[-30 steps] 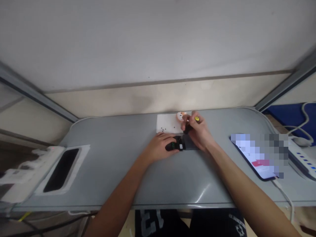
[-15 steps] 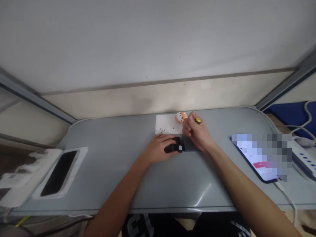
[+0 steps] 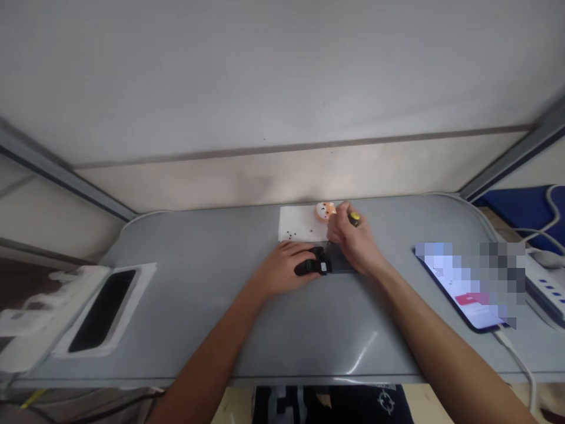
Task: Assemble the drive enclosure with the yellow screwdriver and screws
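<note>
Grip yellow-ended tool (image 3: pixel 354 218) steady in curled right fingers (image 3: pixel 339 227), bracing black device (image 3: pixel 309 268) with left fingers (image 3: pixel 295 248) half-curled about it.

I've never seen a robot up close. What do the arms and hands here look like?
These are a person's: the left hand and right hand are ungloved, with no watch or bracelet showing. Both forearms are bare, with no sleeves in view. Below, dark clothing carries pale markings.

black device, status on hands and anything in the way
Left hand holding black device. Right hand gripping yellow-ended tool. Toy close by right hand.
</note>
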### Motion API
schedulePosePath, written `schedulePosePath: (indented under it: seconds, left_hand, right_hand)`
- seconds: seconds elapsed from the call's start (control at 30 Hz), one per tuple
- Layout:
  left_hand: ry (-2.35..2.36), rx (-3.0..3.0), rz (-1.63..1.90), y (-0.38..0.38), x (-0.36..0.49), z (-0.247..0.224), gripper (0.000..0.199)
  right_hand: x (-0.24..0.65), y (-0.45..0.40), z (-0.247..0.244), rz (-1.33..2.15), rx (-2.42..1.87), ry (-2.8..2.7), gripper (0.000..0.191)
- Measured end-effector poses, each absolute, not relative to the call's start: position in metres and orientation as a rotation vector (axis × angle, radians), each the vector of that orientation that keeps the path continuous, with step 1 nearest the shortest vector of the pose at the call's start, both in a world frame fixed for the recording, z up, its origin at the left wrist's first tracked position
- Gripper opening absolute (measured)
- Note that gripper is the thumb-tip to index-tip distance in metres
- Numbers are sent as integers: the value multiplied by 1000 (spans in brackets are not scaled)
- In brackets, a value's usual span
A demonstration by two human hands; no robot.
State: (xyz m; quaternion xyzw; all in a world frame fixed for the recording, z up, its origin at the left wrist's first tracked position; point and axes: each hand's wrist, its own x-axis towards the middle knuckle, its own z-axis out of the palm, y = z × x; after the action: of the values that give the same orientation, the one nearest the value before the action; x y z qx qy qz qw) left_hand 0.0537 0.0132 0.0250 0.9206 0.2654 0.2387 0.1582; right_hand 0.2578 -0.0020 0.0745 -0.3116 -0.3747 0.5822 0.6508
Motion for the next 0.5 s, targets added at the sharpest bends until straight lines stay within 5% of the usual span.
schedulePosePath:
  seconds: [0.5]
  left_hand:
    - [763,2608,705,14,53,22,23]
  right_hand:
    - [256,-2,76,1345,-686,-835,53]
